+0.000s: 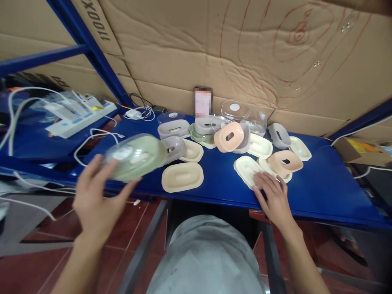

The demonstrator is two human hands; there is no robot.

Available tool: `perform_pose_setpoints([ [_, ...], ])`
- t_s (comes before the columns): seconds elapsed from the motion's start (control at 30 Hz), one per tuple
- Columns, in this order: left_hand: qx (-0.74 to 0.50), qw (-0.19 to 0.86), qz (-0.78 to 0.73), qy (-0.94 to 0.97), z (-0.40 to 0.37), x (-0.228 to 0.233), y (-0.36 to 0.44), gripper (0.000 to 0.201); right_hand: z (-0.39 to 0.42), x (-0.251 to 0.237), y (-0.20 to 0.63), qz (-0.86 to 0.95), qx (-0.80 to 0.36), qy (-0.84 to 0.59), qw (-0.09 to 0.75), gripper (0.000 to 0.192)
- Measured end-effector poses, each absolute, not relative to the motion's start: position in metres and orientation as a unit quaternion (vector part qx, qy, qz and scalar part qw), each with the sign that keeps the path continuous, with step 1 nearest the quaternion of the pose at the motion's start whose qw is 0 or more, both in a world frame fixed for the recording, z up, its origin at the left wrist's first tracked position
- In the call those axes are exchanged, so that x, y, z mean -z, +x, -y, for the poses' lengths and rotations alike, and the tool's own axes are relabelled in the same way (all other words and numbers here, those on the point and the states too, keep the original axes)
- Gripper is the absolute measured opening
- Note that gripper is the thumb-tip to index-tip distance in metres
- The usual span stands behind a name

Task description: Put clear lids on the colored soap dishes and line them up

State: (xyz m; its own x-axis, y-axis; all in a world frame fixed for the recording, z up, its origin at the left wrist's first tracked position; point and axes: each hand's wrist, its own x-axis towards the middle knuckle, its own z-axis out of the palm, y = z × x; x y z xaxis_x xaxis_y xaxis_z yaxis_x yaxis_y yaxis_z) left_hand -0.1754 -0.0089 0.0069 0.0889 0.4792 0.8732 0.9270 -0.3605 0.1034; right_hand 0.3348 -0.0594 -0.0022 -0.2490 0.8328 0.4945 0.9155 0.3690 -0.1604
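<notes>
On the left, my left hand point(99, 192) grips a pale green oval tray point(143, 157) with a clear domed cover; both are slightly blurred. The thumb is at its near side and the fingers are on the cover. At the right, my right hand point(274, 196) has its fingers over the end of a cream oval tray point(246, 169), thumb along the near edge. Beside it, a peach oval box point(289, 163) with a slot rests on another cream piece. A beige tray point(182, 177) lies flat between my hands. Behind the green tray is a grey slotted box point(174, 149).
Several grey boxes, cream trays, a peach box point(226, 141) and clear covers point(235, 109) cluster at the back. A phone point(202, 102) leans on the cardboard wall point(171, 53). A power strip point(82, 118) with white cables lies left. A cardboard box point(363, 153) stands right.
</notes>
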Motion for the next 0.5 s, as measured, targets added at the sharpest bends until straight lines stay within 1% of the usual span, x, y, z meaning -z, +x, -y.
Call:
perform_pose_setpoints([
  [0.07,0.423,0.282,0.549,-0.663,0.001,0.014,-0.225,0.104,0.060,0.002,0.333,0.804,0.063,-0.540,0.238,0.034],
  [0.13,0.390,0.267,0.598,-0.648,-0.003,0.031,-0.254,0.101,0.062,-0.001,0.329,0.823,0.030,-0.522,0.223,0.032],
  [0.2,0.371,0.237,0.619,-0.650,-0.003,0.037,-0.264,0.090,0.061,-0.006,0.328,0.830,0.004,-0.515,0.213,0.034],
  [0.27,0.353,0.177,0.631,-0.667,-0.002,0.031,-0.260,0.074,0.057,-0.010,0.336,0.823,0.001,-0.523,0.221,0.038],
  [0.33,0.325,0.100,0.635,-0.693,0.000,0.018,-0.250,0.065,0.050,-0.012,0.356,0.797,0.033,-0.550,0.248,0.042],
  [0.4,0.302,0.055,0.633,-0.711,0.002,0.007,-0.236,0.066,0.042,-0.010,0.387,0.744,0.101,-0.601,0.274,0.045],
  [0.43,0.310,0.060,0.627,-0.712,0.003,0.003,-0.227,0.069,0.038,-0.007,0.403,0.716,0.137,-0.627,0.274,0.045],
  [0.5,0.357,0.112,0.605,-0.702,0.008,-0.001,-0.202,0.069,0.031,-0.002,0.433,0.680,0.192,-0.658,0.260,0.043],
])
